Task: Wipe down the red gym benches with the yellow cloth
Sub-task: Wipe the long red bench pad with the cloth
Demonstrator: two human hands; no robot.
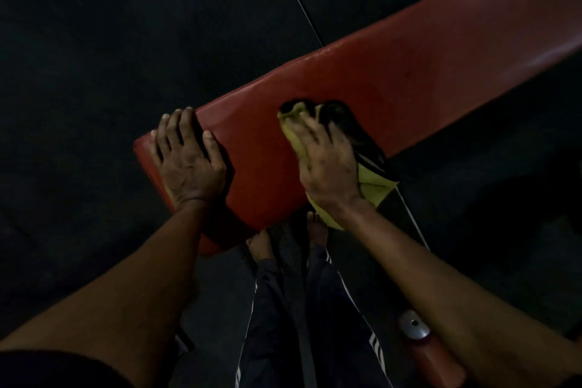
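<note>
Centre frame, the right hand [327, 167], fingers spread, presses the soft, limp cloth [374, 186] onto the bench [409, 66], probably best kept bunched under the palm, while the left hand [189, 164], fingers splayed, braces the end.

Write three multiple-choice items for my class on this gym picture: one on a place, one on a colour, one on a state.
1. Where does the left hand rest?
A. on a dumbbell
B. on the near end of the red bench
C. on a wall

2. What colour is the cloth under the right hand?
A. yellow
B. blue
C. white

3. How do the left hand's fingers lie?
A. curled in a fist
B. pinching the cloth
C. straight and spread on the pad

Answers:
1 B: its palm lies on the bench's near end.
2 A: yellow fabric shows beside the wrist.
3 C: the fingers lie flat and apart on the red pad.
</note>
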